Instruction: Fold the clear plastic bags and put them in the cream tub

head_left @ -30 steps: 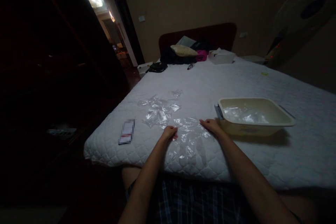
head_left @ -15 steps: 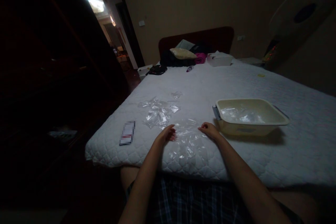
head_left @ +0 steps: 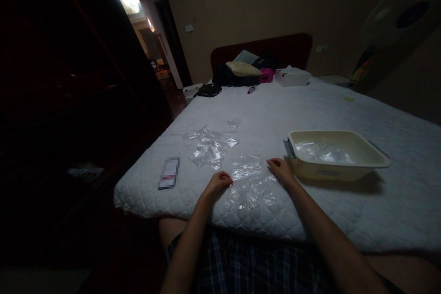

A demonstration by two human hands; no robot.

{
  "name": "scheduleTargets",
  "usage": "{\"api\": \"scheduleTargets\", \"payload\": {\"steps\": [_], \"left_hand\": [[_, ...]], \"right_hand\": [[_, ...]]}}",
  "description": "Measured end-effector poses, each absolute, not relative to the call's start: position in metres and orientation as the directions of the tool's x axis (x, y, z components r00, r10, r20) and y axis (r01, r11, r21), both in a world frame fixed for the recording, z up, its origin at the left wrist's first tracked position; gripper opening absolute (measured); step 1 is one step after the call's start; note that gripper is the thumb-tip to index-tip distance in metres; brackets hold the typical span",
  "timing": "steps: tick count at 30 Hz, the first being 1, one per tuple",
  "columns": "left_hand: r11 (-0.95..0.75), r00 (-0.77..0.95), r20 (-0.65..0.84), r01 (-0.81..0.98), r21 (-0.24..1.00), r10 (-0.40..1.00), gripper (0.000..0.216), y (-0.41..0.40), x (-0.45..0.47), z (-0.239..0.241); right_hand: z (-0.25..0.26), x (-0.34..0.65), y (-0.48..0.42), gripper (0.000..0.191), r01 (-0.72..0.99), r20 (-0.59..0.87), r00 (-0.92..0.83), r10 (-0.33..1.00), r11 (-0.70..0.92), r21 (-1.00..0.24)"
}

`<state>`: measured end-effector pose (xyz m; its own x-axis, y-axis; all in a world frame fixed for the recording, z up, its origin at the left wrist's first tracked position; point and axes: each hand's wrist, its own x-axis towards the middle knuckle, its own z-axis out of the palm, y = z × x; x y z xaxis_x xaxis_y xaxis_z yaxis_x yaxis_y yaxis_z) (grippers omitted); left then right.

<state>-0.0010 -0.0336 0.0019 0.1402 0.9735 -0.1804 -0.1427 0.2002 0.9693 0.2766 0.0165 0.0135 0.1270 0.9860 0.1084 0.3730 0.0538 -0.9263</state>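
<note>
A crumpled clear plastic sheet [head_left: 251, 183] is lying at lower centre of the frame, near the front edge of the white mattress [head_left: 344, 211]. The left hand [head_left: 218, 182] is resting at its left edge and the right hand [head_left: 281, 169] at its right edge, both loosely curled with fingertips touching the film; the dim light is hiding whether either is pinching it. More clear plastic scraps [head_left: 208, 147] are lying just above and left. A cream basin [head_left: 375, 158] is sitting right of the right hand, and a small flat packet [head_left: 168, 179] is lying to the left.
</note>
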Motion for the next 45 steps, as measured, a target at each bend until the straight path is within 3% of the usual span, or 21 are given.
{"api": "scheduleTargets", "payload": {"steps": [3, 6, 9, 11, 16, 20, 28, 36, 40, 45], "left_hand": [[0.224, 0.116, -0.208, -0.147, 0.963, 0.971, 0.030, -0.032, 0.000, 0.003], [0.235, 0.100, -0.222, -0.155, 0.959, 0.970, 0.031, -0.031, 0.002, 0.006], [0.230, 0.109, -0.215, -0.155, 0.961, 0.971, 0.030, -0.032, 0.003, 0.009], [0.227, 0.109, -0.212, -0.159, 0.961, 0.971, 0.029, -0.033, 0.003, 0.010], [0.223, 0.105, -0.210, -0.145, 0.964, 0.972, 0.029, -0.034, 0.002, 0.010], [0.241, 0.111, -0.225, -0.161, 0.957, 0.968, 0.030, -0.032, 0.001, 0.006], [0.236, 0.136, -0.212, -0.194, 0.952, 0.968, 0.030, -0.030, 0.000, 0.004], [0.254, 0.135, -0.229, -0.211, 0.944, 0.964, 0.030, -0.030, 0.000, 0.005], [0.225, 0.155, -0.194, -0.222, 0.949, 0.969, 0.032, -0.032, -0.003, 0.006], [0.123, 0.114, -0.091, -0.316, 0.941, 0.989, 0.029, -0.040, -0.010, 0.005]], "right_hand": [[0.038, 0.257, -0.004, 0.032, 0.535, 0.335, 0.128, 0.933, 0.220, -0.816], [0.065, 0.224, -0.037, 0.023, 0.561, 0.433, -0.157, 0.888, 0.441, -0.701], [0.079, 0.188, -0.068, 0.020, 0.587, 0.358, -0.477, 0.803, 0.594, -0.550], [0.080, 0.173, -0.083, 0.020, 0.653, 0.241, -0.571, 0.784, 0.613, -0.445], [0.061, 0.175, -0.096, 0.020, 0.791, 0.013, -0.516, 0.857, 0.482, -0.376], [0.054, 0.189, -0.098, 0.018, 0.807, -0.058, -0.509, 0.859, 0.453, -0.379], [0.069, 0.163, -0.104, 0.015, 0.736, 0.039, -0.616, 0.787, 0.593, -0.328], [0.048, 0.129, -0.108, 0.019, 0.703, 0.028, -0.701, 0.713, 0.697, -0.142], [0.047, 0.132, -0.107, 0.019, 0.703, 0.036, -0.695, 0.718, 0.689, -0.174], [0.055, 0.145, -0.098, 0.017, 0.665, 0.118, -0.575, 0.810, 0.547, -0.508]]}}
